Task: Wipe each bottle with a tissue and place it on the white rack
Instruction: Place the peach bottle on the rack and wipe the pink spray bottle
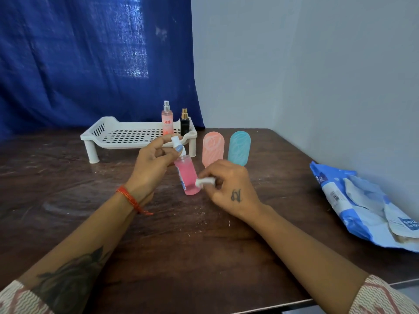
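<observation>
head view: the left hand (152, 160) grips the white spray top of a clear cylindrical bottle of pink liquid (188, 177), fingers curled round the nozzle, the bottle tilted with its base low over the table (68, 189); the right hand (227, 186) pinches a small crumpled white tissue (205, 181) against the lower side of that bottle; behind them stands the white rack (127, 138), a perforated plastic tray on short round legs; at its right end stand two upright bottles, a tall peach one with a silver sprayer (167, 118) and a shorter black one with a gold collar (184, 123); right of the rack, on the dark scuffed wood, stand two flat rounded bottles, one salmon pink (213, 148), one teal (239, 147); a crinkled blue and white tissue pack (353, 205) lies by the wall; a blue cloth curtain (90, 64) hangs behind.
</observation>
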`<state>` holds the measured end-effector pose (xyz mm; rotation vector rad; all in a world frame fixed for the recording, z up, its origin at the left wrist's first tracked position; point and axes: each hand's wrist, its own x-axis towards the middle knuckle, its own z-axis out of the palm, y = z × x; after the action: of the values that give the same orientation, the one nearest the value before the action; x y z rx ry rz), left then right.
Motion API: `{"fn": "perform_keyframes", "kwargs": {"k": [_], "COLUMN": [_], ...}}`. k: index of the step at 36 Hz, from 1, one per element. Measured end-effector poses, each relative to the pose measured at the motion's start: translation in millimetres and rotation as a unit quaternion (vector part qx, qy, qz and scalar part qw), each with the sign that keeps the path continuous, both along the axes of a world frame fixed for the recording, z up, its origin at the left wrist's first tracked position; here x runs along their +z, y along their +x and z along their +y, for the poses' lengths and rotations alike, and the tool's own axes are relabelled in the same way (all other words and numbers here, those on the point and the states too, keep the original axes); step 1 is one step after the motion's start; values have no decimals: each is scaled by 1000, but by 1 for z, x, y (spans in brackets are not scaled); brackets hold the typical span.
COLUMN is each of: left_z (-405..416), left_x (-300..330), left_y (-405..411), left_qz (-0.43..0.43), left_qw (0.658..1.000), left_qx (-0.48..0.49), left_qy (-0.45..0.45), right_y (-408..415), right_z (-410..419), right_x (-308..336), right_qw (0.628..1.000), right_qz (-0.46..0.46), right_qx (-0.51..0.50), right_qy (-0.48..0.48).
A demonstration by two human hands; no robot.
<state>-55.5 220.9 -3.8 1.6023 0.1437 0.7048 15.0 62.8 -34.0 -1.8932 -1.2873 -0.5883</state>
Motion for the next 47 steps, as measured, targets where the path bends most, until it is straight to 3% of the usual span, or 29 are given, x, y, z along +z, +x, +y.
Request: {"fn": "perform_keyframes", "kwargs": {"k": [4, 20, 22, 27, 30, 33, 42, 47], "left_z": [-2, -5, -4, -2, -2, -2, -4, -3], "left_x": [-1, 0, 1, 1, 2, 3, 6, 5], "left_y": [0, -3, -4, -6, -6, -7, -11, -10], "left_qz": [1, 11, 12, 0, -12, -12, 13, 4], "left_qw": [1000, 999, 999, 996, 993, 989, 986, 988], "left_qx": [-15, -31, -34, -46, -68, -91, -124, -112], "left_qy": [11, 26, 29, 72, 95, 114, 111, 111], "right_y": [5, 9, 7, 1, -3, -4, 4, -2], "right_z": [4, -3, -3, 4, 9, 13, 12, 11], "right_x": [2, -4, -1, 7, 7, 5, 4, 5], "right_qw": [995, 995, 997, 989, 987, 989, 982, 984], "right_qz": [5, 61, 65, -23, -81, -71, 138, 21], "right_qx": [-28, 28, 29, -14, -1, 15, 2, -20], "right_qy": [95, -73, -38, 148, 138, 131, 127, 176]}}
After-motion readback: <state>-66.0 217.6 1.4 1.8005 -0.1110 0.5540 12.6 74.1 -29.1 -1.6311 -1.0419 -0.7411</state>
